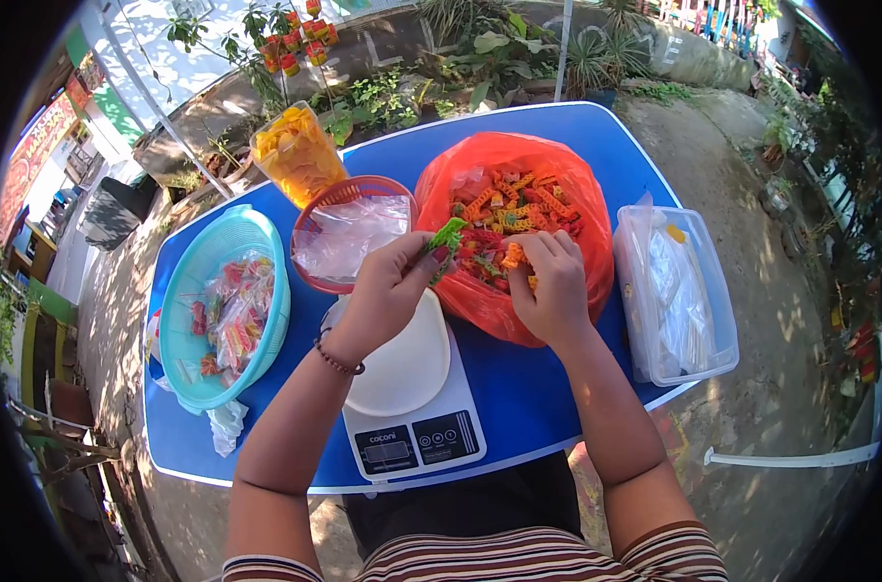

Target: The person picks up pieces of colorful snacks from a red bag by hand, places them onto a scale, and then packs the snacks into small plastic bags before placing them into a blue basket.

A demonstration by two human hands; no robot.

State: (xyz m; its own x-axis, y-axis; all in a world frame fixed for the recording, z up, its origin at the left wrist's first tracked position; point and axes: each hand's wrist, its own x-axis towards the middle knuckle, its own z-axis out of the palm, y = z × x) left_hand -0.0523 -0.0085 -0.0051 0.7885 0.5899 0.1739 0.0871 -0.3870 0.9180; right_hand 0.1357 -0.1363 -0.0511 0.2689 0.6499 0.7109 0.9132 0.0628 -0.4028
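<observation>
My left hand (392, 286) is closed on a green lattice-shaped cracker (449, 236), raised at the left rim of a red plastic bag (575, 218). Over the bag's mouth, my right hand (555, 291) pinches an orange cracker (513, 256). Many loose red, orange and yellow crackers (533, 209) fill the bag. Below my left hand, a white kitchen scale (465, 407) carries a round white plate (407, 373), partly covered by my wrist. Behind that hand, a red basket (310, 267) holds clear plastic bags (349, 242).
A turquoise basket (181, 373) with packed crackers stands on the left of the blue table (324, 466). A clear tub of yellow chips (298, 155) sits at the back. On the right is a clear box (693, 367) of plastic bags. Crumpled plastic (227, 427) lies near the left edge.
</observation>
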